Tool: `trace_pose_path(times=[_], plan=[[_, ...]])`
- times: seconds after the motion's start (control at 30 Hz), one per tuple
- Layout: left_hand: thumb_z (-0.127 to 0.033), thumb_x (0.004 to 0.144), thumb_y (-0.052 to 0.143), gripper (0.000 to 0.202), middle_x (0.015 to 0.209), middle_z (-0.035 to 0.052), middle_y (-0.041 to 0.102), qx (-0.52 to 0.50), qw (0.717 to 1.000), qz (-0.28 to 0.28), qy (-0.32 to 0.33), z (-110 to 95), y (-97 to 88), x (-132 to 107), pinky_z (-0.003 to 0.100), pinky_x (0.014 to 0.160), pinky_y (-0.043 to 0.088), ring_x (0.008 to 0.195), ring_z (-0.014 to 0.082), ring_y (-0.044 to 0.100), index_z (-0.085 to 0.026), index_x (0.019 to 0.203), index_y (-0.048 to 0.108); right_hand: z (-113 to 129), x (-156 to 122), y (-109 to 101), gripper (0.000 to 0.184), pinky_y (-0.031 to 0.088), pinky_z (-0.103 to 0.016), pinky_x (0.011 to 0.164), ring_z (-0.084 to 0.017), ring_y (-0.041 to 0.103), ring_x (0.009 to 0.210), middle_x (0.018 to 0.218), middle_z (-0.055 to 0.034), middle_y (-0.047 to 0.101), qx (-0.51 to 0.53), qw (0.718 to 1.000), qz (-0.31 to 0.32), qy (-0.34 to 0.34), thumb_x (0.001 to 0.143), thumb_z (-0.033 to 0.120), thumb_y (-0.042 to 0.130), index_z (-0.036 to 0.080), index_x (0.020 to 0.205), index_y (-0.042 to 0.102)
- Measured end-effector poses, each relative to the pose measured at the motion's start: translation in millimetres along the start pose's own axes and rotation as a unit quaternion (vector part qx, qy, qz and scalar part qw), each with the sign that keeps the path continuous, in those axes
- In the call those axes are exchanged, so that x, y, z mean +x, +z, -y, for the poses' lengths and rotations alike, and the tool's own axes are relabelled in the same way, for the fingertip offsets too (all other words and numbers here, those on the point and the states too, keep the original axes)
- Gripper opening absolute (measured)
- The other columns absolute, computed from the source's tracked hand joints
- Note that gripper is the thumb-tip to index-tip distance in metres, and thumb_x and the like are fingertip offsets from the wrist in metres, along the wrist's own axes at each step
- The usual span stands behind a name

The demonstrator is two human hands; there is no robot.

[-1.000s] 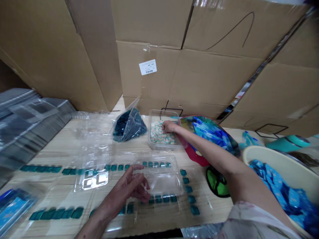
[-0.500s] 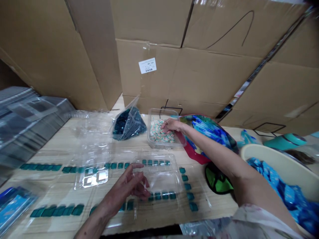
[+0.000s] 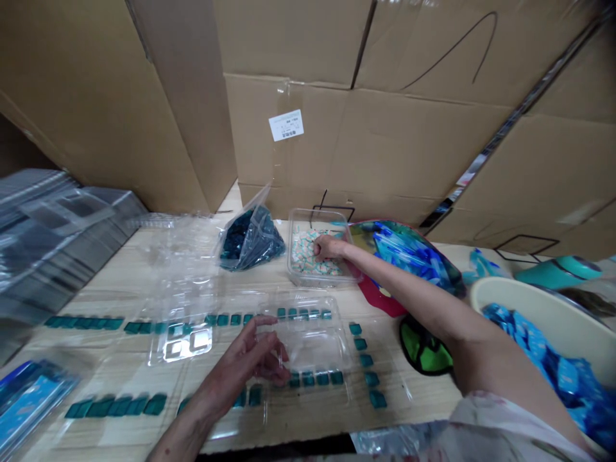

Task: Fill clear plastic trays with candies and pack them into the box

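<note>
My left hand (image 3: 250, 360) rests with curled fingers on the left edge of a clear plastic clamshell tray (image 3: 315, 340) at the table's middle. Rows of small teal squares (image 3: 308, 378) lie under and around that tray. My right hand (image 3: 326, 247) reaches far forward into a clear box of small white and pastel pieces (image 3: 308, 262), fingers bunched down among them; what they pinch is hidden. A clear bag of dark teal pieces (image 3: 248, 240) lies just left of that box.
Cardboard boxes (image 3: 337, 115) wall off the back. A stack of clear trays (image 3: 52, 237) sits at the left. A cream basin of blue packets (image 3: 543, 346) stands at the right, a bag of blue packets (image 3: 409, 253) behind my arm, and a green object (image 3: 423, 350).
My right hand lifted slightly from the pastel pieces half a second ago and is now down among them again. My left hand stayed on the clamshell tray.
</note>
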State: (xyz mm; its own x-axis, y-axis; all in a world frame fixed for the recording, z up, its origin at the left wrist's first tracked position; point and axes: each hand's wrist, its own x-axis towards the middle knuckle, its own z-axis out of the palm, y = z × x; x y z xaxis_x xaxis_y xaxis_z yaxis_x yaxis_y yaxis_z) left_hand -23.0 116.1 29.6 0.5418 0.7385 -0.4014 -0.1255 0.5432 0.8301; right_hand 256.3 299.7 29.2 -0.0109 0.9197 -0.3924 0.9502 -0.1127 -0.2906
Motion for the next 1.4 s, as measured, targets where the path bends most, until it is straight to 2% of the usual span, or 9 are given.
trace_pose_path(times=[0.17, 0.27, 0.43, 0.53, 0.7, 0.93, 1.13, 1.4], plan=[[-0.052, 0.08, 0.058, 0.048, 0.075, 0.0031, 0.064, 0.001, 1.0, -0.004, -0.006, 0.6, -0.6, 0.0, 0.03, 0.056, 0.049, 0.059, 0.018, 0.064, -0.021, 0.113, 0.042, -7.2, 0.8, -2.1, 0.013, 0.041, -0.017, 0.061, -0.014, 0.061, 0.075, 0.076, -0.0025, 0.068, -0.01, 0.999, -0.026, -0.042, 0.06, 0.012, 0.075, 0.013, 0.071, 0.067], [-0.052, 0.079, 0.059, 0.049, 0.075, 0.0036, 0.064, 0.004, 1.0, -0.008, -0.006, 0.6, -0.9, -0.2, 0.03, 0.057, 0.049, 0.06, 0.0181, 0.064, -0.02, 0.113, 0.044, -12.0, 2.0, -1.9, 0.013, 0.041, -0.016, 0.059, -0.013, 0.06, 0.07, 0.073, -0.0019, 0.068, 0.011, 0.998, -0.028, -0.046, 0.061, 0.012, 0.074, 0.012, 0.072, 0.067], [-0.051, 0.078, 0.06, 0.05, 0.075, 0.0039, 0.065, -0.003, 1.0, -0.012, -0.004, 1.1, -2.0, -0.4, 0.03, 0.056, 0.049, 0.059, 0.0183, 0.065, -0.02, 0.113, 0.044, -17.4, 1.6, -2.3, 0.019, 0.042, -0.015, 0.054, -0.009, 0.057, 0.06, 0.07, -0.0002, 0.067, 0.089, 0.995, -0.016, -0.039, 0.068, 0.011, 0.069, 0.012, 0.087, 0.068], [-0.05, 0.079, 0.06, 0.049, 0.075, 0.0034, 0.064, -0.005, 1.0, -0.013, -0.005, 1.5, -2.4, -0.4, 0.03, 0.056, 0.049, 0.06, 0.0182, 0.065, -0.02, 0.114, 0.042, -17.0, -1.4, -4.5, 0.016, 0.043, -0.014, 0.053, -0.008, 0.056, 0.056, 0.067, 0.0005, 0.066, 0.134, 0.99, -0.008, -0.037, 0.07, 0.01, 0.066, 0.011, 0.086, 0.068], [-0.05, 0.08, 0.059, 0.048, 0.075, 0.0029, 0.064, -0.005, 1.0, -0.012, -0.001, 1.2, -1.5, -0.5, 0.03, 0.055, 0.048, 0.059, 0.0185, 0.065, -0.02, 0.113, 0.042, -15.1, -7.3, -11.7, 0.008, 0.045, -0.014, 0.052, -0.007, 0.056, 0.054, 0.062, 0.0008, 0.064, 0.196, 0.98, -0.009, -0.023, 0.073, 0.009, 0.065, 0.011, 0.08, 0.066], [-0.051, 0.078, 0.06, 0.048, 0.075, 0.003, 0.064, -0.008, 1.0, -0.009, -0.004, 1.3, -1.0, 1.1, 0.031, 0.057, 0.049, 0.06, 0.019, 0.065, -0.021, 0.112, 0.044, -19.4, -5.0, -17.2, 0.009, 0.048, -0.015, 0.057, -0.007, 0.058, 0.054, 0.066, 0.0014, 0.066, 0.235, 0.972, 0.004, -0.002, 0.072, 0.006, 0.065, 0.013, 0.078, 0.065], [-0.052, 0.079, 0.059, 0.049, 0.075, 0.0029, 0.064, -0.007, 1.0, -0.006, -0.001, 3.1, -1.1, 2.1, 0.032, 0.057, 0.05, 0.059, 0.0189, 0.065, -0.021, 0.113, 0.042, -17.5, -1.7, -10.3, 0.013, 0.051, -0.016, 0.057, -0.009, 0.06, 0.056, 0.061, 0.0013, 0.065, 0.23, 0.972, 0.041, 0.018, 0.065, 0.002, 0.069, 0.013, 0.068, 0.065], [-0.048, 0.081, 0.058, 0.047, 0.076, 0.0027, 0.063, -0.006, 1.0, -0.006, -0.003, 0.3, -2.7, -1.1, 0.03, 0.057, 0.049, 0.06, 0.0184, 0.065, -0.02, 0.115, 0.04, -10.5, 0.1, -3.4, 0.015, 0.052, -0.016, 0.057, -0.013, 0.067, 0.063, 0.069, -0.0032, 0.069, 0.249, 0.966, 0.009, 0.065, 0.065, 0.0, 0.066, 0.013, 0.073, 0.062]])
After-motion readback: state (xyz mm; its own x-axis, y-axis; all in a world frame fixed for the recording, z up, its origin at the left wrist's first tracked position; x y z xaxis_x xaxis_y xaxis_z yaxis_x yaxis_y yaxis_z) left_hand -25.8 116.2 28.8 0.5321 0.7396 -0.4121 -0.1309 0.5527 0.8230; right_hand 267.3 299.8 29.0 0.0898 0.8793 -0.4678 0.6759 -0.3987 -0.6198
